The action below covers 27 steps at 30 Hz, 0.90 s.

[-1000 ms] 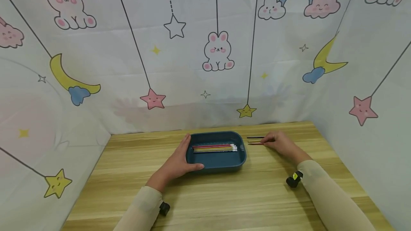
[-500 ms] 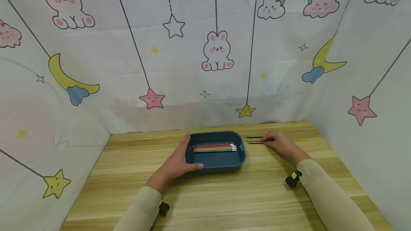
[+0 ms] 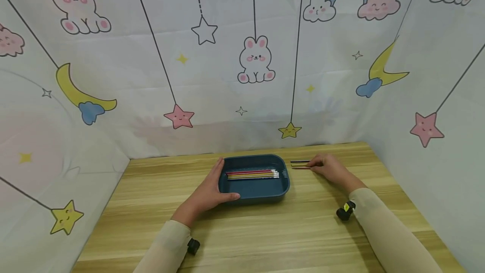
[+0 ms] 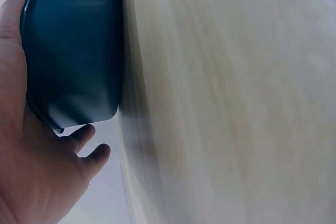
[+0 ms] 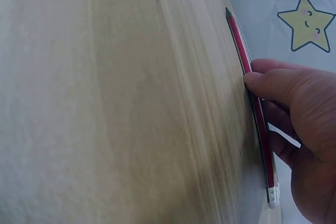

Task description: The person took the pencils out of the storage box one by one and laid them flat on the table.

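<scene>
A dark blue rectangular tray (image 3: 254, 188) stands at the back middle of the table. My left hand (image 3: 206, 194) holds its left end, thumb along the front rim and fingers spread round the far side; the left wrist view shows the tray's outer wall (image 4: 79, 51) against the palm. Several pencils (image 3: 251, 175) with white erasers lie side by side inside. Right of the tray, my right hand (image 3: 333, 172) pinches a red pencil (image 5: 266, 156) between thumb and forefinger, its sharpened end pointing left. Just behind it lie a yellow pencil (image 3: 298, 164) and a black pencil (image 3: 299, 161), partly hidden by the fingers.
The wood-grain table (image 3: 265, 239) ends at a white cloth backdrop (image 3: 223, 96) printed with bunnies, stars and moons, which also rises on both sides. A small black device (image 3: 345, 211) is fixed at the right cuff, another (image 3: 193, 246) at the left.
My right hand has edged slightly toward the back, bringing the red pencil a little closer to the yellow and black ones. The left hand and the tray have stayed put.
</scene>
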Motion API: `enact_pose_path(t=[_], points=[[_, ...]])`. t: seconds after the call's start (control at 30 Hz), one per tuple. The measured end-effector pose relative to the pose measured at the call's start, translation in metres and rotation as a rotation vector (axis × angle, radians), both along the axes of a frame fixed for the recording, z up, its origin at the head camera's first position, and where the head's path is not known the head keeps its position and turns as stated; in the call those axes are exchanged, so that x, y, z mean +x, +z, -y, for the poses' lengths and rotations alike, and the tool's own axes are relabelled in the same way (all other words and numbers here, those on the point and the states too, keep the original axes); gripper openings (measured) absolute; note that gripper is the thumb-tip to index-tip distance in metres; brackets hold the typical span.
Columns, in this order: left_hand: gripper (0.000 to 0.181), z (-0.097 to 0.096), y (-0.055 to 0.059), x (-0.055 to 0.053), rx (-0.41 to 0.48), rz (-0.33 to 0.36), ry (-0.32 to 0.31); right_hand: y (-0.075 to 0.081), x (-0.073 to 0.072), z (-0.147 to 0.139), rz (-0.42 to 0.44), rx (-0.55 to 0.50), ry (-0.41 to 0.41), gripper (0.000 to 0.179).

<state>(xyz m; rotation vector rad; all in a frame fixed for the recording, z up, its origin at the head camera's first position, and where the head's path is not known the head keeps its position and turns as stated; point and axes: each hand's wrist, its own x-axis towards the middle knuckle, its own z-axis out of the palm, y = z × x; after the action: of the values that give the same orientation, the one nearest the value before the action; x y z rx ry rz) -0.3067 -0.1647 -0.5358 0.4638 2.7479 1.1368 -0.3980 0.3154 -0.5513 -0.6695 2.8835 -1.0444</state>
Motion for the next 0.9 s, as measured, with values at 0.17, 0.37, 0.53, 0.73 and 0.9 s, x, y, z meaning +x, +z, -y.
enact_pose_path(t=[0.17, 0.37, 0.53, 0.73, 0.9], points=[[0.132, -0.001, 0.0, 0.0, 0.0, 0.0, 0.001, 0.001, 0.001, 0.0, 0.011, -0.017, -0.012, 0.015], [0.131, -0.001, 0.001, 0.0, 0.001, -0.001, 0.0, 0.006, 0.005, 0.0, 0.044, -0.073, -0.037, 0.016], [0.132, 0.0, 0.001, -0.001, -0.004, -0.007, -0.006, 0.013, 0.009, 0.003, 0.016, -0.079, -0.042, 0.015], [0.132, 0.0, 0.0, -0.002, -0.009, -0.006, -0.003, 0.026, 0.016, 0.015, 0.011, -0.098, -0.025, 0.016], [0.133, 0.001, 0.0, -0.002, -0.008, -0.007, -0.004, 0.037, 0.021, 0.031, 0.043, -0.154, -0.015, 0.018]])
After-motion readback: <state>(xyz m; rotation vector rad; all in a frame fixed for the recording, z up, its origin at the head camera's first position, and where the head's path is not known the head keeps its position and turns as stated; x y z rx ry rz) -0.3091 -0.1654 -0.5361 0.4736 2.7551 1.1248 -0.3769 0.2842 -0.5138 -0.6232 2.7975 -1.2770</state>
